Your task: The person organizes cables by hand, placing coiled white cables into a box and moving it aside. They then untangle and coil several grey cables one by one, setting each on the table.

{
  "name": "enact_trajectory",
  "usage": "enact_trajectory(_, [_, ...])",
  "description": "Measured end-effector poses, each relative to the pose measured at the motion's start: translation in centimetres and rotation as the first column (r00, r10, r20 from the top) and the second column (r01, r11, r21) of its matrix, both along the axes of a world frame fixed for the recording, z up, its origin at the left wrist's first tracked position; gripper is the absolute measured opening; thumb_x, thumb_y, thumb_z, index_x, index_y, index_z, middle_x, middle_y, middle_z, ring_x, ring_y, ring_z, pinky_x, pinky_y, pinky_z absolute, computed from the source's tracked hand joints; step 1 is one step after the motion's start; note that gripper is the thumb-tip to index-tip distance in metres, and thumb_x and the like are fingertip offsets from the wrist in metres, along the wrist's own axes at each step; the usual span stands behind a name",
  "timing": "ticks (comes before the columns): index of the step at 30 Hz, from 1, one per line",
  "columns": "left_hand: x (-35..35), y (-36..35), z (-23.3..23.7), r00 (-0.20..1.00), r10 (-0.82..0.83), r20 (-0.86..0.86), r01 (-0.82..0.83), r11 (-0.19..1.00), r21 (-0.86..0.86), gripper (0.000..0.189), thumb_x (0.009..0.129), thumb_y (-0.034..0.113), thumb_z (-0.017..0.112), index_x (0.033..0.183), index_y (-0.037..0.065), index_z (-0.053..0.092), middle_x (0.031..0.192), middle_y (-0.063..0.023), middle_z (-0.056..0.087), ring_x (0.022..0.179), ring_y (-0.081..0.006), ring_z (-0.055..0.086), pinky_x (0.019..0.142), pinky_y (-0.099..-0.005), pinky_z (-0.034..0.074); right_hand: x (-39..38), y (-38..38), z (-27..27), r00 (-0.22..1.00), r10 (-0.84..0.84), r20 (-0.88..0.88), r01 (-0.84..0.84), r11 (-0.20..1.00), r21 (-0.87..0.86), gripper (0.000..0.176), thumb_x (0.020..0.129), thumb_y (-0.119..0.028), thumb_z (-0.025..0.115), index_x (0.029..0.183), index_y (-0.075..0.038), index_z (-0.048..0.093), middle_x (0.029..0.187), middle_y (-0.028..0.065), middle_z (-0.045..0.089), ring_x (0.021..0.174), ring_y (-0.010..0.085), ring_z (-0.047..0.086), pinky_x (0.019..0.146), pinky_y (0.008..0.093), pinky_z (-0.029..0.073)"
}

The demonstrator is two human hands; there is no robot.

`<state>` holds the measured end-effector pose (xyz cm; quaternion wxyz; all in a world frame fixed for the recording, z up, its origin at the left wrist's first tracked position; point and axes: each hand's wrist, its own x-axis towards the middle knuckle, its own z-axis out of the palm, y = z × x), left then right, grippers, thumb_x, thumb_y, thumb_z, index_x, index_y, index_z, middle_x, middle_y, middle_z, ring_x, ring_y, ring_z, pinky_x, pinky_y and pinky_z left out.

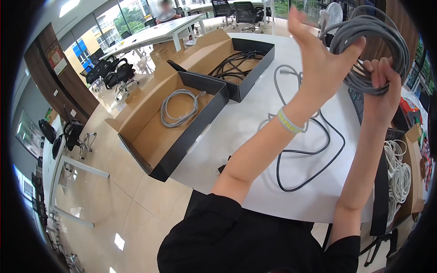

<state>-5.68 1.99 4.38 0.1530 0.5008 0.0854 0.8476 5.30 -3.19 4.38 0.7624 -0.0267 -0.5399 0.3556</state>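
A thick coil of grey cable (396, 43) is held up at the upper right. My right hand (382, 82) has its fingers wrapped round the lower part of the coil. My left hand (323, 59) is raised beside it, its thumb against the coil's inner side and its other fingers spread, partly blurred. A wristband circles my left wrist. Below my left forearm, a black cable (314, 175) lies in loose loops on the white table (250, 132). A loose stretch of grey cable with a plug (286, 72) lies behind my left wrist.
An open box (168, 159) at the left holds one coiled grey cable (165, 111). Behind it another box (255, 77) holds black cables. At the right edge, a box (416, 182) holds several pale cable coils. A person (167, 14) is at a far table.
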Motion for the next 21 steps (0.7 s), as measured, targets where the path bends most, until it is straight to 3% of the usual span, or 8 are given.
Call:
enact_trajectory(1, [0.3, -1.3, -0.3, 0.899, -0.420, 0.121, 0.431, 0.898, -0.085, 0.065, 0.066, 0.021, 0.073, 0.113, -0.003, 0.036, 0.106, -0.0193, 0.045, 0.096, -0.0198, 0.048, 0.074, -0.0285, 0.044, -0.6, 0.0, -0.1, 0.999, 0.007, -0.032, -0.007, 1.000, 0.009, 0.003, 0.080, -0.003, 0.047, 0.078, -0.004, 0.046, 0.057, -0.0014, 0.029, 0.054, 0.0079, 0.030, 0.069, 0.0251, 0.034])
enact_trajectory(2, [-0.4, -1.3, -0.1, 0.900, -0.418, 0.123, 0.429, 0.899, -0.085, 0.065, 0.066, 0.021, 0.073, 0.113, -0.003, 0.036, 0.106, -0.0193, 0.045, 0.096, -0.0198, 0.048, 0.074, -0.0285, 0.044, -0.9, 0.0, -0.1, 0.998, 0.013, -0.064, -0.012, 1.000, 0.017, 0.004, 0.081, -0.003, 0.045, 0.077, -0.005, 0.044, 0.059, -0.0014, 0.028, 0.055, 0.0080, 0.029, 0.070, 0.0239, 0.032])
enact_trajectory(4, [-1.5, -1.1, 0.1, 0.357, -0.931, -0.079, 0.877, 0.364, -0.313, 0.036, 0.072, 0.016, 0.066, 0.099, -0.001, 0.049, 0.084, -0.0101, 0.057, 0.077, -0.0139, 0.057, 0.065, -0.0243, 0.043, -0.4, 0.5, -0.4, 0.992, 0.083, -0.099, -0.083, 0.997, 0.004, 0.004, 0.081, -0.003, 0.045, 0.078, -0.005, 0.043, 0.060, -0.0012, 0.029, 0.057, 0.0087, 0.030, 0.072, 0.0252, 0.033])
enact_trajectory(9, [-1.0, -1.2, -0.2, 0.485, -0.875, -0.016, 0.852, 0.476, -0.217, 0.015, 0.078, 0.014, 0.060, 0.086, 0.002, 0.055, 0.072, -0.0058, 0.057, 0.069, -0.0132, 0.058, 0.064, -0.0258, 0.046, -0.3, 0.9, -0.6, 0.992, 0.091, -0.092, -0.094, 0.995, -0.028, 0.003, 0.081, -0.006, 0.046, 0.079, -0.005, 0.044, 0.067, 0.0017, 0.034, 0.069, 0.0120, 0.038, 0.085, 0.0305, 0.033])
enact_trajectory(12, [-1.2, -0.5, -0.3, 0.643, -0.761, -0.087, 0.756, 0.649, -0.086, 0.014, 0.080, 0.012, 0.057, 0.085, 0.001, 0.051, 0.070, -0.0044, 0.055, 0.066, -0.0126, 0.058, 0.062, -0.0259, 0.046, 1.0, 1.0, -0.5, 0.988, 0.134, 0.082, -0.132, 0.991, -0.030, 0.019, 0.079, -0.013, 0.050, 0.094, -0.001, 0.049, 0.084, 0.0070, 0.044, 0.088, 0.0175, 0.046, 0.093, 0.0331, 0.032])
enact_trajectory(16, [-3.5, 0.1, 0.0, 0.866, -0.322, -0.383, 0.300, 0.947, -0.118, 0.017, 0.078, 0.011, 0.057, 0.085, -0.001, 0.047, 0.066, -0.0064, 0.055, 0.057, -0.0167, 0.058, 0.057, -0.0291, 0.047, 3.5, -0.4, 0.8, 0.788, -0.309, 0.533, 0.318, 0.945, 0.077, 0.060, 0.071, -0.022, 0.059, 0.123, 0.003, 0.040, 0.116, 0.0148, 0.047, 0.109, 0.0231, 0.046, 0.090, 0.0347, 0.035])
enact_trajectory(18, [-4.8, -0.3, 0.1, 0.630, 0.200, -0.750, -0.190, 0.977, 0.101, 0.022, 0.072, 0.011, 0.061, 0.084, 0.000, 0.047, 0.063, -0.0125, 0.057, 0.058, -0.0252, 0.059, 0.055, -0.0329, 0.046, 3.3, -2.5, 2.2, 0.463, -0.580, 0.671, 0.469, 0.802, 0.370, 0.067, 0.069, -0.023, 0.061, 0.127, 0.000, 0.037, 0.119, 0.0153, 0.046, 0.110, 0.0252, 0.045, 0.093, 0.0382, 0.034])
enact_trajectory(21, [-3.9, -1.3, -0.3, 0.436, 0.370, -0.820, -0.379, 0.902, 0.206, 0.029, 0.064, 0.013, 0.066, 0.084, 0.001, 0.049, 0.061, -0.0142, 0.058, 0.060, -0.0303, 0.059, 0.053, -0.0364, 0.046, 2.3, -3.8, 2.0, 0.241, -0.618, 0.748, 0.549, 0.722, 0.420, 0.078, 0.061, -0.022, 0.062, 0.131, -0.005, 0.033, 0.124, 0.0132, 0.043, 0.116, 0.0243, 0.042, 0.096, 0.0421, 0.030])
